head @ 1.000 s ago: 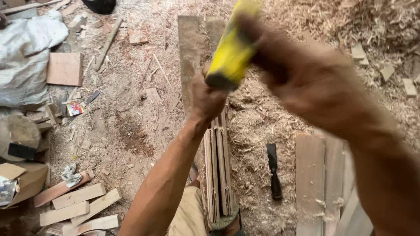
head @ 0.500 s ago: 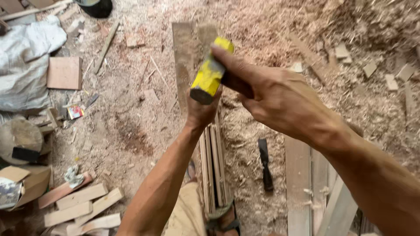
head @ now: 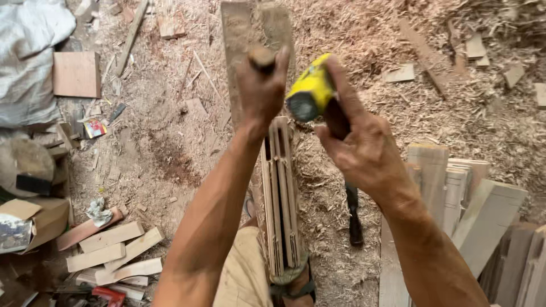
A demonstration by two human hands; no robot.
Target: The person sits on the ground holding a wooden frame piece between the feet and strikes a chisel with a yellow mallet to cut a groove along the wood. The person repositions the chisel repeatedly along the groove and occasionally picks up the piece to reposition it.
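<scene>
Two hands up in the head view, both busy over a sawdust-covered floor (head: 170, 153). Left hand (head: 263, 85) is clenched around a short round wooden handle (head: 262, 57), only the blunt end of it pokes out above the fist, so can't really say what tool it belongs to. Right hand (head: 364, 150) is wrapped tight on a mallet (head: 311, 94), yellow head with a dark face, sticking out past the thumb and forefinger and pointing toward the left fist. So the mallet head sits just beside the wooden handle, close but not touching as far as I can see.

Right under the left fist there's a bundle of thin slats (head: 280, 199) standing on edge, running from the wrist down toward the person's lap, with a strap or band round its near end. Beyond the hands a plank (head: 236, 51) lies on the floor, running away from the camera.

Other stuff around: a dark chisel (head: 355, 219) lying in the shavings below the right hand, a fan of pale boards (head: 478, 199) off to the right, a few short wood blocks (head: 114, 244) bottom left, a square board (head: 76, 74) top left next to a grey sack (head: 28, 62). Big heap of shavings (head: 455, 85) upper right.
</scene>
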